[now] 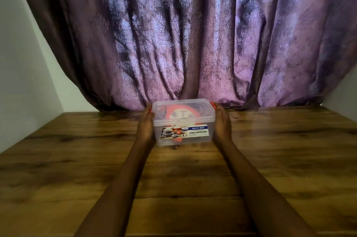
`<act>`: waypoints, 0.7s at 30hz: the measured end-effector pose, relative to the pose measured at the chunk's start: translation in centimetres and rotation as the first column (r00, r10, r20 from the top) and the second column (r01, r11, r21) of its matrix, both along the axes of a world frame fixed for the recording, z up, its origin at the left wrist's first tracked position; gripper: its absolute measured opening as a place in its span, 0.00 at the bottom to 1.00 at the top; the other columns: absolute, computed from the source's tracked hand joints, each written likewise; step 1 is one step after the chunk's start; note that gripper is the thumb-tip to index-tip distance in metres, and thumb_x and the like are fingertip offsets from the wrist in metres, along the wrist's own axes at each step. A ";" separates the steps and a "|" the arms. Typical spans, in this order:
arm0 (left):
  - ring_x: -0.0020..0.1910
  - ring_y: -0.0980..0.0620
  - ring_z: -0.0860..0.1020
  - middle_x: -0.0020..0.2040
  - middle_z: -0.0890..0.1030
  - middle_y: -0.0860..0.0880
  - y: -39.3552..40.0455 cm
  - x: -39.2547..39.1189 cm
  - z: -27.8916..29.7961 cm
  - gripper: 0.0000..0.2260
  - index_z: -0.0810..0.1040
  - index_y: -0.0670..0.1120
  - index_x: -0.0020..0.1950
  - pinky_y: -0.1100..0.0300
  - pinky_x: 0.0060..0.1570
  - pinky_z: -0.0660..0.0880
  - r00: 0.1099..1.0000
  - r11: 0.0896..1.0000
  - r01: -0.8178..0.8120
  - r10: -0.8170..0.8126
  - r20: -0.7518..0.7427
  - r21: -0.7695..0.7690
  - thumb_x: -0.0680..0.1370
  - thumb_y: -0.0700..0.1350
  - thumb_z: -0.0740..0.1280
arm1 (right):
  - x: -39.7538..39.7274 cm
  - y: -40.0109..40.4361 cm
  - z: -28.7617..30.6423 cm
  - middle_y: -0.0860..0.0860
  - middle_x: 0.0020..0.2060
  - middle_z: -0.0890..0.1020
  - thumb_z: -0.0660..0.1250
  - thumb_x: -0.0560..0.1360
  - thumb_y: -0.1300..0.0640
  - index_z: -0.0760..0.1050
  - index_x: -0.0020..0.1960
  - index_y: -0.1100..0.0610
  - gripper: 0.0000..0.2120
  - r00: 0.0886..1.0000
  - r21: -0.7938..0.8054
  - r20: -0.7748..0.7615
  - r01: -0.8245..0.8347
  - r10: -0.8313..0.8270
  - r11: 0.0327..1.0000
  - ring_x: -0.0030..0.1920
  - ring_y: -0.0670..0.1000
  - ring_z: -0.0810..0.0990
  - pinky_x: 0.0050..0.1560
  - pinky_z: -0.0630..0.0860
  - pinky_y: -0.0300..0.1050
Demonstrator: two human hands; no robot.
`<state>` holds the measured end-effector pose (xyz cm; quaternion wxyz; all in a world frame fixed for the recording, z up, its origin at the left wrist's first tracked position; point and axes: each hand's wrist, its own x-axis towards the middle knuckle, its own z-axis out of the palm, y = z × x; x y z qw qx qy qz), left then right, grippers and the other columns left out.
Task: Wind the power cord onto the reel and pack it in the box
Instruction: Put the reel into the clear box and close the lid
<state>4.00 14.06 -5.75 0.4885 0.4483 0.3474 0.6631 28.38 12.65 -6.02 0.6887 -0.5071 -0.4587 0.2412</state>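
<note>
A clear plastic box (pixel 183 120) with its lid on and red side clips stands on the wooden table, near the far edge. An orange reel (pixel 174 112) shows through the lid and wall; the cord itself is not clearly visible. A "MULTI-BOX" label covers the front wall. My left hand (pixel 145 123) presses flat against the box's left side. My right hand (pixel 222 123) presses against its right side, fingertips by the red clip (pixel 212 104).
The wooden table (pixel 77 169) stretches toward me and to both sides. A purple patterned curtain (pixel 183 34) hangs right behind the box. White walls (pixel 23 63) close in at the left and right.
</note>
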 end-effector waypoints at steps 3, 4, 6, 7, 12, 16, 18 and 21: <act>0.72 0.50 0.72 0.70 0.76 0.49 -1.1 -1.1 -1.2 0.19 0.75 0.49 0.71 0.45 0.72 0.68 0.755 0.896 -0.177 0.389 -0.528 0.407 0.85 0.56 0.55 | 0.4 -1.4 -0.3 0.51 0.59 0.78 0.54 0.81 0.39 0.75 0.62 0.51 0.21 0.835 0.214 0.431 0.274 -0.343 0.938 0.61 0.55 0.74 0.62 0.70 0.54; 0.73 0.52 0.70 0.70 0.76 0.50 -1.5 -1.4 -1.5 0.20 0.75 0.50 0.70 0.48 0.73 0.67 0.647 0.860 -0.146 0.456 -0.610 0.489 0.85 0.58 0.54 | 0.3 -1.9 -0.3 0.50 0.59 0.77 0.54 0.80 0.37 0.74 0.62 0.50 0.22 0.742 0.292 0.553 0.253 -0.378 0.922 0.61 0.53 0.73 0.61 0.69 0.52; 0.72 0.53 0.69 0.67 0.79 0.51 -2.1 -1.8 -1.4 0.21 0.78 0.51 0.65 0.53 0.72 0.67 0.467 0.814 -0.100 0.546 -0.695 0.572 0.83 0.61 0.55 | 0.0 -2.2 -0.6 0.49 0.61 0.75 0.58 0.79 0.34 0.73 0.64 0.49 0.23 0.569 0.328 0.732 0.188 -0.375 0.926 0.63 0.51 0.71 0.60 0.66 0.50; 0.71 0.52 0.70 0.64 0.80 0.50 -2.4 -2.1 -1.2 0.20 0.79 0.51 0.62 0.53 0.70 0.68 0.400 0.801 -0.092 0.574 -0.715 0.591 0.82 0.62 0.57 | -0.2 -2.4 -0.7 0.49 0.62 0.74 0.59 0.78 0.34 0.73 0.64 0.49 0.24 0.530 0.309 0.770 0.178 -0.355 0.934 0.64 0.51 0.70 0.62 0.66 0.51; 0.56 0.46 0.76 0.52 0.79 0.48 -2.9 -4.5 0.2 0.17 0.79 0.47 0.50 0.51 0.57 0.73 0.203 0.672 -0.059 0.732 -0.650 0.738 0.79 0.61 0.64 | -3.6 -1.8 -1.1 0.53 0.72 0.69 0.51 0.82 0.37 0.70 0.71 0.48 0.25 0.488 0.221 0.819 0.219 -0.303 0.950 0.74 0.56 0.64 0.71 0.60 0.54; 0.43 0.42 0.77 0.45 0.75 0.46 -3.9 -7.1 0.8 0.15 0.75 0.46 0.49 0.48 0.42 0.77 0.125 0.580 -0.012 0.809 -0.574 0.815 0.76 0.57 0.70 | -8.1 -0.5 -1.0 0.60 0.71 0.69 0.60 0.83 0.47 0.67 0.76 0.51 0.23 0.552 0.077 0.822 0.144 -0.144 0.987 0.71 0.61 0.67 0.69 0.66 0.55; 0.40 0.42 0.76 0.46 0.71 0.47 -4.9 -9.2 0.5 0.15 0.71 0.50 0.53 0.50 0.37 0.77 0.039 0.489 0.052 0.870 -0.491 0.871 0.73 0.51 0.74 | -11.0 0.3 -0.7 0.60 0.71 0.70 0.58 0.83 0.49 0.64 0.78 0.53 0.24 0.557 0.024 0.829 0.059 -0.052 0.998 0.70 0.61 0.70 0.68 0.68 0.54; 0.44 0.40 0.77 0.49 0.75 0.44 -6.8 -12.9 0.2 0.15 0.75 0.46 0.53 0.50 0.42 0.76 -0.126 0.574 -0.079 0.805 -0.579 0.815 0.76 0.56 0.69 | -15.7 1.4 -0.1 0.57 0.75 0.69 0.53 0.84 0.47 0.62 0.79 0.51 0.24 0.550 -0.034 0.834 -0.024 0.041 0.999 0.73 0.58 0.68 0.70 0.68 0.54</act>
